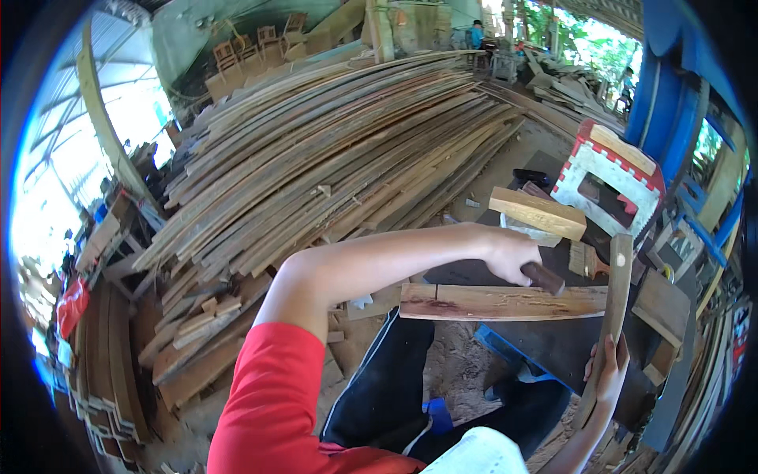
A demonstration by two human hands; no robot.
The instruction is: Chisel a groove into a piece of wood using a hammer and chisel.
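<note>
Left grip (515, 254) on mallet handle (543, 277)

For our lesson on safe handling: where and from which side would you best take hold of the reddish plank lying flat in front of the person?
Probably the reddish plank is best gripped at its free left end, coming from the left. It lies flat and crosswise; the left hand with a dark tool works its right part, where an upright strip crosses.
</note>
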